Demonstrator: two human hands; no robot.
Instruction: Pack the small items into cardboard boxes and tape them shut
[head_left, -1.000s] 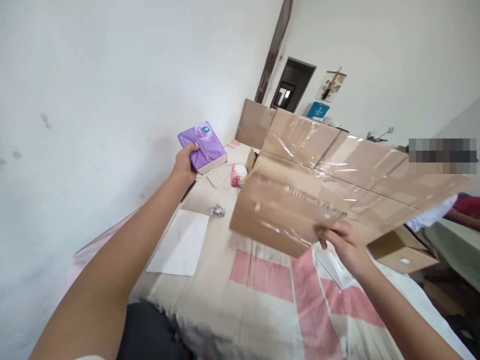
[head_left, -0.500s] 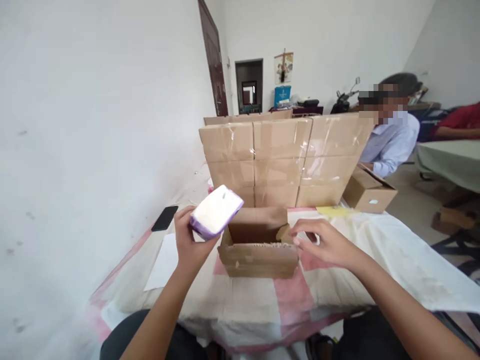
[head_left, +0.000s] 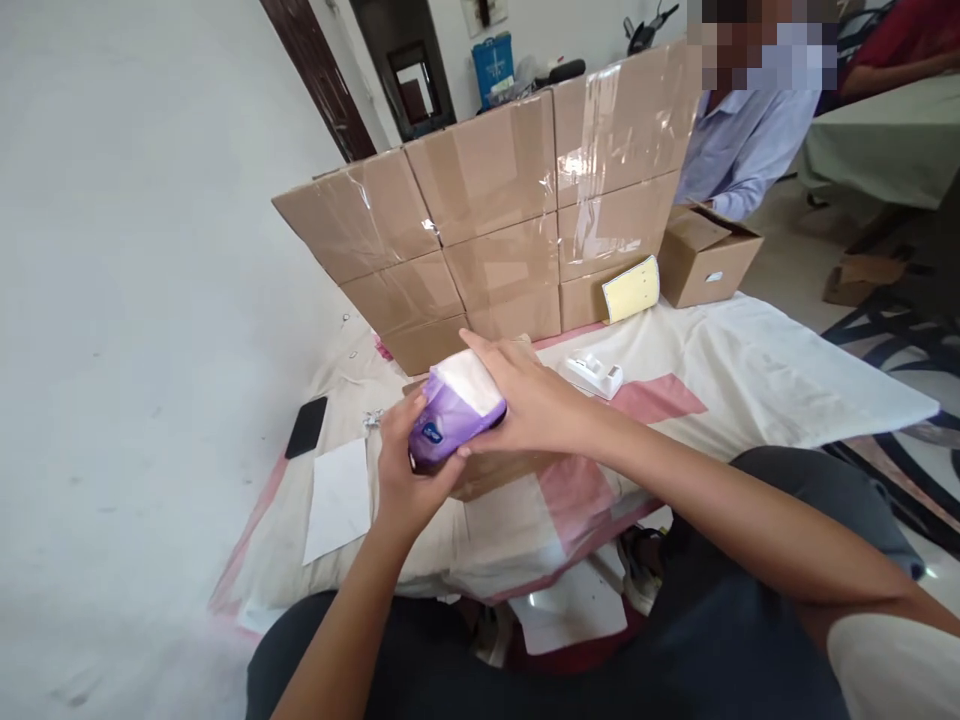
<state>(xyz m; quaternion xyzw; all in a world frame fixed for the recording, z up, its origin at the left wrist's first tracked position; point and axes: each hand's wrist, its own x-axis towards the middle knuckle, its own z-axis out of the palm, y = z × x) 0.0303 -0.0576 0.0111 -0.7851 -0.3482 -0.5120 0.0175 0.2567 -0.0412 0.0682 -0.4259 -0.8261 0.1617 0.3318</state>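
A purple and white tissue pack (head_left: 456,412) is tilted between my two hands, its pale side turned up and a dark blue label on its purple side. My left hand (head_left: 405,465) grips its left and lower edge, fingers and thumb closed around it. From the right, my right hand (head_left: 521,395) clasps the other side, with its thumb below and its fingers along the far edge. Under both hands is a small cardboard box (head_left: 499,472), mostly hidden; its inside does not show.
A tall taped cardboard panel (head_left: 502,225) stands across the table's back. A white plastic device (head_left: 592,374), yellow card (head_left: 631,290) and carton (head_left: 709,258) are on the right. A black phone (head_left: 306,427) and white paper (head_left: 337,500) lie left. A person (head_left: 757,140) sits behind the panel.
My right hand has moved left from beside the box and taken hold of the tissue pack. The pack has turned, showing its labelled purple side. My view has tilted downward.
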